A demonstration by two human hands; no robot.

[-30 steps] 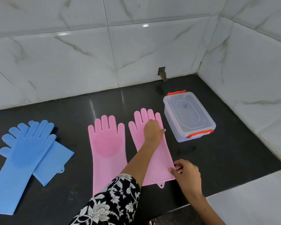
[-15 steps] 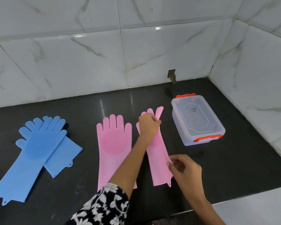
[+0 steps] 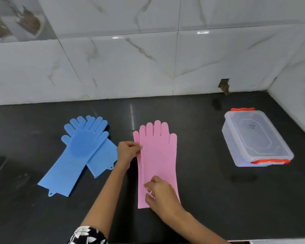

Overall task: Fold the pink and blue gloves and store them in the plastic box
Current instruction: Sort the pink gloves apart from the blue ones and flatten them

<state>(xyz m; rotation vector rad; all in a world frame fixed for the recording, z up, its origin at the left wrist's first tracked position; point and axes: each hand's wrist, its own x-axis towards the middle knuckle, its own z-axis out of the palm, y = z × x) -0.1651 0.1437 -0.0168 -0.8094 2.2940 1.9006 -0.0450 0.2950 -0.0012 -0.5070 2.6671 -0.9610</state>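
Pink gloves point(image 3: 157, 161) lie stacked on the black countertop point(image 3: 209, 199), fingers toward the tiled wall point(image 3: 148, 64), only a sliver of the lower one showing along the left edge. Your left hand point(image 3: 128, 153) pinches that left edge near the palm; your right hand point(image 3: 161, 195) rests on the cuff end with fingers curled, and whether it grips or merely presses cannot be told. The 2 blue gloves point(image 3: 83, 152) lie crossed just to the left, untouched. The clear plastic box point(image 3: 255, 140) with orange clips sits well apart to the right, its lid apparently still on.

Risk, judged from here: the stack looks only roughly aligned, so a fold begun now may come out skewed. Silicone of this kind tends to spring back, and a fold released too soon would likely reopen. With the lid closed and both hands busy, you may have to let go of the bundle to open the box.
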